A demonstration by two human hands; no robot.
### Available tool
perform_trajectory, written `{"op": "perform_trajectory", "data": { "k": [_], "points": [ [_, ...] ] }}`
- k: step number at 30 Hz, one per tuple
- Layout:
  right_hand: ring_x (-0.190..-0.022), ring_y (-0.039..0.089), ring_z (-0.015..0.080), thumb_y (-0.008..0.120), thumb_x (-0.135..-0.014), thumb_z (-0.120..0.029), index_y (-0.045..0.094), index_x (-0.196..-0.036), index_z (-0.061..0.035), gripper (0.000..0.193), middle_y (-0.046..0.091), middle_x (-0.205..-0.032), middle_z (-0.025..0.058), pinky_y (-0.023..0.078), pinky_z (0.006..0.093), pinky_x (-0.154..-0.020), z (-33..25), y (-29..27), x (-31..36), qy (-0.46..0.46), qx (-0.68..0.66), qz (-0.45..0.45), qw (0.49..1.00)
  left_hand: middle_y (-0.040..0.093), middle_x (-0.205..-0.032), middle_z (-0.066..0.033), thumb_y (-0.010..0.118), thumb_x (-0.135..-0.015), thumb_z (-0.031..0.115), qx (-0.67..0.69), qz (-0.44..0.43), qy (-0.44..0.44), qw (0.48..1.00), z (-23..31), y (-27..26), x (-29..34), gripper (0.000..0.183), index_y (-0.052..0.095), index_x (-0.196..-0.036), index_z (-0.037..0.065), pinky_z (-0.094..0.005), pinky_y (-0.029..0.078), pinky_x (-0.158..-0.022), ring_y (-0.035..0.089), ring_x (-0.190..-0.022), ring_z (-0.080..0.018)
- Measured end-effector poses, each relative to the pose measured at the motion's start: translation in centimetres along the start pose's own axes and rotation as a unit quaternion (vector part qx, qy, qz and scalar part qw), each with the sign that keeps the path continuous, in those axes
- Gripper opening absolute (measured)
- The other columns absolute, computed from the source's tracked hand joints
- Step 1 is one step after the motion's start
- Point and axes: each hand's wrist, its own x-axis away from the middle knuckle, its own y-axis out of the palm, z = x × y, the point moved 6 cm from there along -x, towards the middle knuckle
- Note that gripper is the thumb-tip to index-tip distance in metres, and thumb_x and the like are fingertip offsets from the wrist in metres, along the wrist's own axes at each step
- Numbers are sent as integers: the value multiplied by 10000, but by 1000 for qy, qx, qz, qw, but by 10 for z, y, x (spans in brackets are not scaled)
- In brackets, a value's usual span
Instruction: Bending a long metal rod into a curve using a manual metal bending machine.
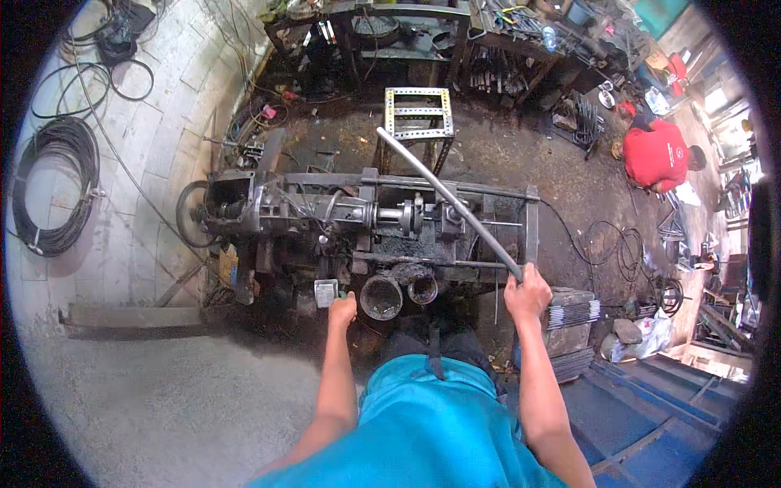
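My right hand [528, 294] is closed round the lower end of a long grey metal rod [443, 195]. The rod slants up and to the left, passing over a greasy lathe-like machine [350, 213] with a shiny shaft and long side rails. My left hand [342, 310] is closed on a small green handle, mostly covered by the fingers. Beside that fist is a pale, square, box-like piece [326, 293], apparently joined to the handle; its exact kind is unclear. Two round, grimy cans, a larger one [381, 298] and a smaller one [423, 289], sit at the machine's near side, between my hands.
A perforated metal stand [418, 112] is behind the machine. Stacked metal rods [573, 314] lie right of my right hand. A black cable coil [55, 185] rests at far left. Cluttered workbenches [521, 28] line the back. A person in a red shirt [661, 154] bends down at right.
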Motion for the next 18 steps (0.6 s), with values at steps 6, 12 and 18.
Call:
{"op": "perform_trajectory", "data": {
  "k": [6, 12, 18],
  "points": [
    [-717, 628, 401, 689, -726, -238, 527, -843, -68, 262, 638, -751, 169, 484, 525, -621, -8, 0, 3, 23, -36, -35, 998, 661, -945, -281, 430, -922, 425, -86, 89, 60, 990, -32, -4, -33, 552, 657, -864, -75, -468, 474, -858, 632, -967, -407],
    [-728, 659, 363, 693, -751, -253, 549, -906, -92, 266, 671, -791, 143, 516, 490, -655, 16, 5, 2, 64, 42, -81, 994, 587, -1129, -321, 381, -962, 420, -140, 102, 107, 979, -19, 13, 26, 519, 509, -1172, -37, -515, 430, -931, 549, -1102, -457],
    [-758, 658, 369, 681, -751, -262, 555, -916, -92, 268, 671, -789, 151, 508, 496, -678, 7, 1, -5, 52, 25, -94, 994, 569, -1215, -265, 348, -967, 462, -189, 34, 141, 971, -95, 56, -77, 532, 498, -1241, 31, -509, 416, -958, 524, -1163, -427]
  ]
}}
